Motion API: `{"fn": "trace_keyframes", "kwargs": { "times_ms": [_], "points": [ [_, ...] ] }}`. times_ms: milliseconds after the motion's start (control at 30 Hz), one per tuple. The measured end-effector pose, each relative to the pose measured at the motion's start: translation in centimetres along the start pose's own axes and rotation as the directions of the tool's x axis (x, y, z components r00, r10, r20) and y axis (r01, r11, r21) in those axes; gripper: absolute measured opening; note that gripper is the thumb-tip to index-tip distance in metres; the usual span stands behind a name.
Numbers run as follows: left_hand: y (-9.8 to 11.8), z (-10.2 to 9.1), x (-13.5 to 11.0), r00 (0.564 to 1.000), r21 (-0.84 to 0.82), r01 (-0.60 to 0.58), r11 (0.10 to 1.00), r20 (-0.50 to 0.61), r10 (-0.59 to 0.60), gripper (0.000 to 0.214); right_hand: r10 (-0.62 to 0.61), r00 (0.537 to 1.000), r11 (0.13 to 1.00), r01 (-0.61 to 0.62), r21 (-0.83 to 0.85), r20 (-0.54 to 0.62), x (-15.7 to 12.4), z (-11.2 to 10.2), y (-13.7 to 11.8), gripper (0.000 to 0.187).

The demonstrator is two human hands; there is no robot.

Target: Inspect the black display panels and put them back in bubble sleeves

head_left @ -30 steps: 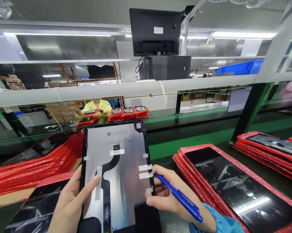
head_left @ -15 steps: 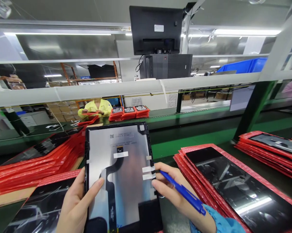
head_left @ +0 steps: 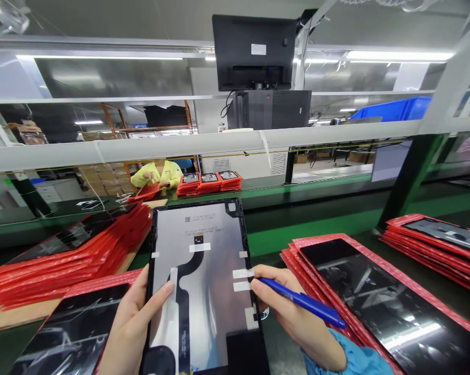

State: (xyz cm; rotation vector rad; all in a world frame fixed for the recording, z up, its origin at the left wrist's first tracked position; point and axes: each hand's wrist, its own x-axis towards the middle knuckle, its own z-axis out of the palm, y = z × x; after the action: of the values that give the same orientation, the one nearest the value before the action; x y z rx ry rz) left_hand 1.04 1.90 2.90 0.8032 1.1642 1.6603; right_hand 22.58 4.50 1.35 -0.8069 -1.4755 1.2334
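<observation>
While left hand (head_left: 135,323) grips panel (head_left: 206,286), right hand (head_left: 293,312) holding pen (head_left: 303,302)

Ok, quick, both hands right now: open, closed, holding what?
Left hand: closed on the display panel, thumb across its silvery back.
Right hand: closed on the blue pen, tip at the panel's right edge.

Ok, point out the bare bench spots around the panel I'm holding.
Free: the green belt strip beyond the panel, bordered by the right red stack and the far rail. Crowded: left red stacks fill that side; left hand and right hand, holding the blue pen, flank the panel.
</observation>
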Motion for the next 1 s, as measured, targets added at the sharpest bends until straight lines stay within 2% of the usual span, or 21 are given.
{"fn": "trace_keyframes", "kwargs": {
  "times_ms": [133, 167, 300, 400, 533, 633, 733, 800, 900, 1000],
  "points": [
    [0.0, 0.2, 0.3, 1.000, -0.016, 0.004, 1.000, 0.015, -0.004, 0.069, 0.078, 0.985, 0.994, -0.064, 0.092, -0.156, -0.1, 0.1, 0.8, 0.029],
    [0.0, 0.3, 0.3, 1.000, -0.016, 0.000, 1.000, 0.021, 0.000, 0.068, 0.095, 0.982, 0.991, -0.077, 0.112, -0.164, -0.1, 0.2, 0.7, 0.031],
    [-0.1, 0.5, 0.0, 0.998, -0.015, -0.044, 0.999, 0.036, 0.044, 0.061, 0.109, 0.989, 0.988, -0.095, 0.125, -0.105, 0.1, 0.4, 0.0, 0.037],
    [-0.2, 0.4, -0.2, 0.997, 0.008, -0.057, 0.998, 0.044, 0.057, 0.063, 0.069, 0.990, 0.996, -0.062, 0.061, -0.121, 0.2, 0.3, -0.4, 0.037],
    [-0.5, 0.2, 0.0, 0.996, 0.029, -0.056, 0.998, 0.066, 0.054, 0.063, 0.084, 0.995, 0.990, -0.078, 0.115, -0.050, 0.5, 0.0, 0.1, 0.036],
    [-0.8, 0.0, 0.3, 0.989, 0.043, -0.077, 0.996, 0.131, 0.071, 0.054, 0.126, 0.992, 0.976, -0.118, 0.184, -0.032, 0.9, -0.2, 0.7, 0.035],
    [-1.0, -0.3, 0.5, 0.982, 0.076, -0.127, 0.989, 0.148, 0.115, 0.044, 0.145, 0.989, 0.978, -0.139, 0.158, -0.028, 1.4, -0.4, 1.1, 0.030],
    [-0.9, -0.5, 0.7, 0.977, 0.100, -0.181, 0.978, 0.136, 0.167, 0.044, 0.160, 0.985, 0.974, -0.148, 0.171, -0.064, 1.8, -0.6, 1.2, 0.040],
    [-0.6, -0.5, 0.9, 0.963, 0.126, -0.248, 0.960, 0.135, 0.231, 0.044, 0.178, 0.968, 0.970, -0.141, 0.199, -0.180, 2.2, -0.9, 1.1, 0.059],
    [-0.7, -0.5, 0.9, 0.947, 0.181, -0.316, 0.931, 0.113, 0.300, 0.037, 0.113, 0.960, 0.981, -0.066, 0.184, -0.255, 2.3, -0.9, 1.1, 0.053]
  ]
}}
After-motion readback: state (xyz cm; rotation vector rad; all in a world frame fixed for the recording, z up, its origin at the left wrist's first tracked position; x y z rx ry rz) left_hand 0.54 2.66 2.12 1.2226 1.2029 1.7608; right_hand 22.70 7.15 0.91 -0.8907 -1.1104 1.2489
